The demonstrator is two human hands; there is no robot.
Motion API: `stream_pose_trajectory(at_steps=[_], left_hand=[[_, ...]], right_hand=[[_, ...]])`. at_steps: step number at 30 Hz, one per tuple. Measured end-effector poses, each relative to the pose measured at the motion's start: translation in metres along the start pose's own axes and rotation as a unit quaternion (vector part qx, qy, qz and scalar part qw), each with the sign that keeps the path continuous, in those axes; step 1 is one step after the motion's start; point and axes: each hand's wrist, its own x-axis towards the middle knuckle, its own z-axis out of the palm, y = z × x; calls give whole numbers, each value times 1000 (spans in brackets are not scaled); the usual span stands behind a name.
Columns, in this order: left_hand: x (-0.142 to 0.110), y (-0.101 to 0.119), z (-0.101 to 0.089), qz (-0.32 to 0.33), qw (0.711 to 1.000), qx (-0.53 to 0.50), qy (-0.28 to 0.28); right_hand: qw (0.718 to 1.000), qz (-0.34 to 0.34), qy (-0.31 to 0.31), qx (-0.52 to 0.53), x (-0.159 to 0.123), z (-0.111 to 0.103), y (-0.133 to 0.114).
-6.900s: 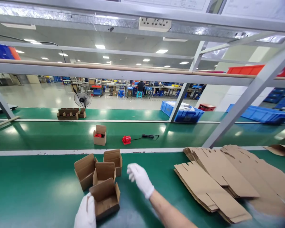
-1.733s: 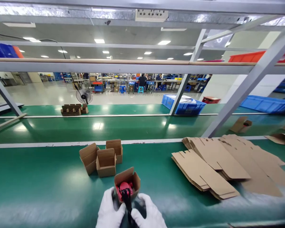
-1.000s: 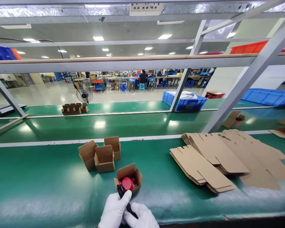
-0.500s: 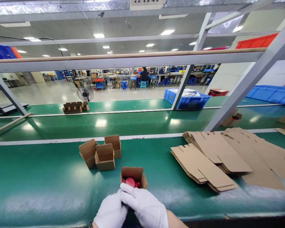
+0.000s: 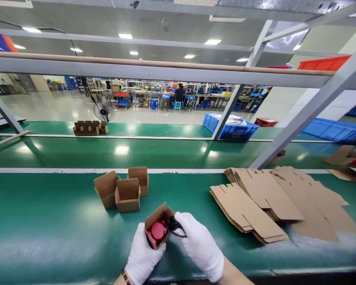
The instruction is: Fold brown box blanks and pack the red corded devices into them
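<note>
My left hand [image 5: 142,253], in a white glove, is closed around the near left side of a small open cardboard box [image 5: 154,217]. The box is tilted, and a round red item [image 5: 158,231] sits inside it; its exact kind is unclear. My gloved right hand [image 5: 199,244] pinches a bundle of black cable [image 5: 175,226] at the right rim of the box. Part of the cable loops out over the edge. Beyond my hands, three open cardboard boxes [image 5: 128,200] stand together on the green work surface.
Stacks of flat cardboard blanks [image 5: 252,206] lie to the right. A slanted metal post [image 5: 302,103] rises behind them. Farther back are a blue crate [image 5: 231,126], a row of small open boxes [image 5: 87,128] and a fan [image 5: 104,111]. A bar [image 5: 154,69] crosses ahead.
My hands have moved apart from their overlapping position. The box with the red item is now tilted in my left hand, and black cable shows in my right. The view has shifted slightly.
</note>
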Motion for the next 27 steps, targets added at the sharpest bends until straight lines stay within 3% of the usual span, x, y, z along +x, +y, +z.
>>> stream_pose_trajectory(at_steps=[3,5,7,10,15,19,23,27], left_hand=[[-2,-6,1,17,997,73,34],[-1,-5,-1,20,995,94,30],[0,-2,-2,20,995,96,25],[4,2,-5,19,995,98,30],[8,2,-9,36,994,96,35],[11,4,-12,47,994,95,22],[14,9,-16,34,996,84,-9],[14,10,-18,25,997,73,-20]], right_hand=[[974,-120,-93,-167,22,4,4],[943,-183,-179,-213,39,10,1],[926,-204,-230,-220,52,17,-2],[926,-202,-235,-217,58,21,-4],[931,-160,-208,-254,42,12,-1],[911,-145,-245,-298,33,15,-3],[913,-116,-261,-291,40,20,-10],[917,-151,-285,-235,43,15,-12]])
